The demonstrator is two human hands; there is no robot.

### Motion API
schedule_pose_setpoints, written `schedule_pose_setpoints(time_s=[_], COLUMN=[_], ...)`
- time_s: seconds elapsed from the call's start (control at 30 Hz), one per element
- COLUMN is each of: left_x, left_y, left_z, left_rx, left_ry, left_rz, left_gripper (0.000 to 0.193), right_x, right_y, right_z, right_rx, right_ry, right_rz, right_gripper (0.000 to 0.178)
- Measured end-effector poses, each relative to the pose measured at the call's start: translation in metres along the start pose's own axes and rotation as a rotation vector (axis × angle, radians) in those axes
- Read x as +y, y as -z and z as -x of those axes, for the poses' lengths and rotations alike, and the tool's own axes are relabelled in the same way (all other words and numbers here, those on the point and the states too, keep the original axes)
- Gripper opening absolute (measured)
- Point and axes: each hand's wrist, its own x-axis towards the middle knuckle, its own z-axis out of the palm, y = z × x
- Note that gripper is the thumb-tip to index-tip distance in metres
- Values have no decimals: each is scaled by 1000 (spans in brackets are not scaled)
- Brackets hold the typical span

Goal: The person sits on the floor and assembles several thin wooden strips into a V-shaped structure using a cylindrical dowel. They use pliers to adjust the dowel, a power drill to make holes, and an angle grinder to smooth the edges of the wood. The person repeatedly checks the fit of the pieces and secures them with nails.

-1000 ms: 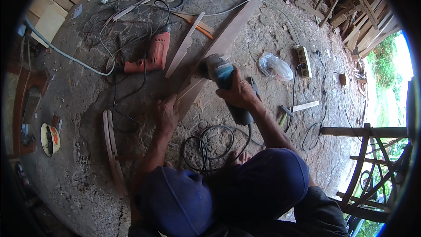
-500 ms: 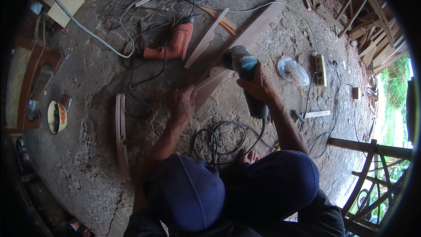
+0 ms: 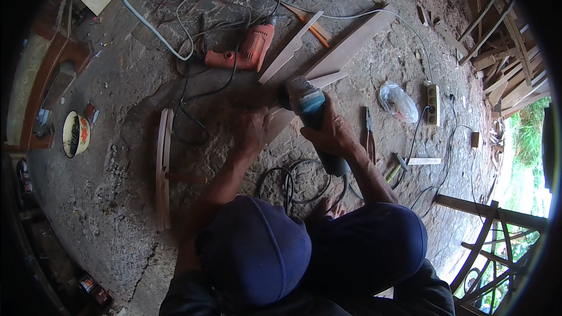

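Note:
My right hand (image 3: 332, 134) is wrapped round the body of a teal and dark angle grinder (image 3: 312, 107). The grinder's head lies over a thin, shaped wooden piece (image 3: 332, 79), whose pale tip sticks out beyond the tool. My left hand (image 3: 252, 130), a little blurred, grips the near end of this piece, close to the grinder's head. Beneath the piece a long wooden board (image 3: 357, 44) runs along the floor towards the far right. The grinder's disc and its contact with the wood cannot be made out.
A red drill (image 3: 246, 50) and a curved wooden piece (image 3: 291, 51) lie beyond my hands. Pliers (image 3: 368, 131), a hammer (image 3: 400, 164), a plastic bag (image 3: 398, 102) and a power strip (image 3: 432, 104) are at the right. Wooden strips (image 3: 163, 169) and an enamel bowl (image 3: 82, 134) stand left. Cables (image 3: 300, 168) loop near my foot.
My right hand has brought the grinder left and nearer along the wooden piece, baring more of its far tip. The pliers, hidden before, now show. The whole view has shifted slightly.

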Motion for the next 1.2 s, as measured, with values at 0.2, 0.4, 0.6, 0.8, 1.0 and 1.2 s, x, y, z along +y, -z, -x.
schedule_pose_setpoints(time_s=[0.2, 0.4, 0.6, 0.8, 1.0, 1.2], left_x=[3, 4, 2, 4, 5, 5], left_y=[4, 3, 3, 4, 6, 7], left_z=[-1, -2, -1, -4, -2, -5], left_rx=[-24, -56, 15, -8, -32, -220], left_ry=[-21, -8, -28, -26, -1, 127], left_rz=[-57, -111, 55, 29, -57, -132], left_gripper=[17, 16, 16, 17, 22, 30], right_x=[25, 40, 14, 33, 73, 92], right_y=[21, 50, 4, 9, 58, 90], right_z=[-11, -22, -5, -3, -25, -22], right_rx=[68, 139, -22, 29, 221, 341], right_ry=[-38, -254, -1, -38, -214, -334], right_rz=[11, -77, -27, -3, -112, -166], right_gripper=[111, 109, 112, 116, 106, 96])
